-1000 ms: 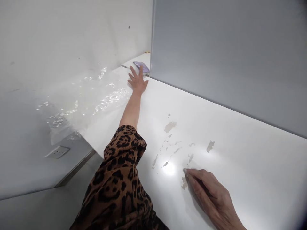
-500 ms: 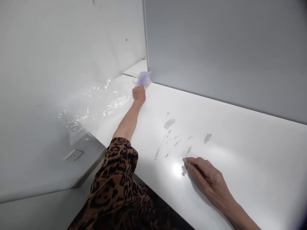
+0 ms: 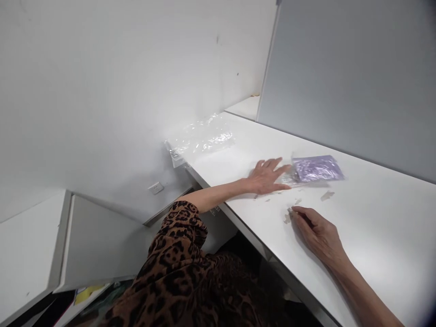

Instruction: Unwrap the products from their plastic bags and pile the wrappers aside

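Purple packet in clear wrap lies flat on the white desk, just beyond the left hand's fingertips.
Left fingers spread wide at the wrap's near end, contact unclear; the right hand pinches a small pale piece. Half a second ago, the left hand gripped the packet by the far corner.

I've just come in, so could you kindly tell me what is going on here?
A person is at a white table. The left hand is open beside a plastic-wrapped purple packet; whether it touches is hard to tell. The right hand pinches a small pale thing near a brownish patch; clear plastic lies at the far end.
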{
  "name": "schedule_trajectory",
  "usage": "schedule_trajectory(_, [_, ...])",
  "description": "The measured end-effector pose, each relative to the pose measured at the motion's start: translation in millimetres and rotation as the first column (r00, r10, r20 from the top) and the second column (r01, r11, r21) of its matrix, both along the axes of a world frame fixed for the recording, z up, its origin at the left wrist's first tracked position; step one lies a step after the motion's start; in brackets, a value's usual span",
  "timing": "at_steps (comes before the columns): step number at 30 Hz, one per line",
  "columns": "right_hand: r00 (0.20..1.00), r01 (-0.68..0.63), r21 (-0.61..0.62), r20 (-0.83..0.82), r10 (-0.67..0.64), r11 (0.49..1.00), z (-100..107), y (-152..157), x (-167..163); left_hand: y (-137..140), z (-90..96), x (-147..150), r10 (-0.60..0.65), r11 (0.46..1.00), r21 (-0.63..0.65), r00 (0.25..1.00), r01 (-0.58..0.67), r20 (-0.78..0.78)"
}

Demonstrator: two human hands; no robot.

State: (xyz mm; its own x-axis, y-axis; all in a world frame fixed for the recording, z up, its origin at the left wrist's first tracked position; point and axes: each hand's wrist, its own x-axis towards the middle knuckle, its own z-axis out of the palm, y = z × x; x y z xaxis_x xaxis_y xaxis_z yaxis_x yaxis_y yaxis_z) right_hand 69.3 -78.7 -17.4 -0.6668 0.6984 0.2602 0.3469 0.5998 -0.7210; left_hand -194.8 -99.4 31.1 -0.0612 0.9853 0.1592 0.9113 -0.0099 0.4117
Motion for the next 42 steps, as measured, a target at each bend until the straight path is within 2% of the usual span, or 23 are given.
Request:
schedule_trajectory(2, [1.000,-0.016,-0.002,0.003,0.016,1.000,-1.2,0.8,0.2,-16.0,19.4,-38.4,0.150,0.988,0.039,0.985,-0.147,-0.081])
schedule_trajectory(4, [1.000,-0.018,-0.003,0.010,0.018,1.000,-2.8,1.9,0.5,-32.9,41.2,-93.9,0.387,0.922,0.059,0.904,-0.383,-0.181])
schedule_trajectory(6, [1.000,-0.008,-0.005,0.020,0.008,1.000,-4.6,3.0,1.0,-53.5,58.8,-153.5,0.571,0.805,0.019,0.766,-0.593,-0.294])
schedule_trajectory(8, [0.999,0.002,-0.017,0.032,-0.002,1.000,-6.0,4.0,1.8,-77.1,67.0,-205.1,0.667,0.679,-0.051,0.644,-0.733,-0.374])
schedule_trajectory(11, [0.999,0.017,-0.046,0.046,-0.015,0.999,-5.5,4.2,3.4,-108.3,58.8,-255.3,0.782,0.454,-0.257,0.520,-0.853,-0.344])
schedule_trajectory(12, [0.999,0.023,-0.057,0.049,-0.020,0.998,-4.7,3.9,3.9,-115.0,52.7,-265.1,0.817,0.394,-0.331,0.492,-0.857,-0.302])
schedule_trajectory(13, [0.998,0.029,-0.066,0.052,-0.025,0.997,-3.7,3.4,4.1,-119.1,46.2,-272.4,0.842,0.357,-0.383,0.471,-0.852,-0.264])
schedule_trajectory(15, [0.998,0.032,-0.079,0.055,-0.028,0.996,-1.6,2.6,4.3,-120.4,35.5,-281.7,0.862,0.348,-0.390,0.455,-0.852,-0.225])
schedule_trajectory(22, [0.997,0.053,-0.090,0.055,-0.048,0.995,1.9,1.3,3.7,-100.4,27.5,-285.1,0.878,0.411,-0.135,0.432,-0.901,-0.207])
schedule_trajectory(26, [0.998,0.041,-0.049,0.048,-0.038,0.998,3.3,-0.8,2.5,-96.3,28.7,-272.6,0.913,0.374,-0.036,0.375,-0.927,-0.159])
schedule_trajectory(29, [0.999,0.028,0.011,0.038,-0.028,1.000,2.7,-2.6,2.4,-93.9,36.4,-262.4,0.934,0.348,0.034,0.343,-0.937,-0.105])
schedule_trajectory(31, [0.999,0.025,0.060,0.037,-0.027,0.998,1.5,-3.5,3.6,-91.6,44.3,-257.4,0.950,0.313,0.105,0.313,-0.944,-0.016])
schedule_trajectory(34, [0.999,-0.015,0.111,0.047,0.010,0.994,-0.6,-4.0,7.2,-83.4,58.5,-257.8,0.944,0.223,0.235,0.269,-0.946,0.189])
schedule_trajectory(37, [0.995,-0.081,0.116,0.074,0.073,0.990,-2.6,-3.9,11.4,-57.8,80.3,-272.4,0.883,0.161,0.319,0.281,-0.934,0.377])
schedule_trajectory(39, [0.992,-0.103,0.111,0.090,0.094,0.988,-3.7,-4.1,13.7,-22.8,103.2,-288.2,0.820,0.171,0.319,0.314,-0.932,0.479])
schedule_trajectory(40, [0.991,-0.104,0.108,0.093,0.095,0.989,-4.0,-4.5,14.6,0.8,117.1,-296.3,0.787,0.199,0.310,0.340,-0.930,0.515])
schedule_trajectory(42, [0.993,-0.092,0.100,0.084,0.084,0.991,-3.5,-5.7,15.7,57.6,145.9,-309.2,0.725,0.314,0.274,0.416,-0.909,0.549])
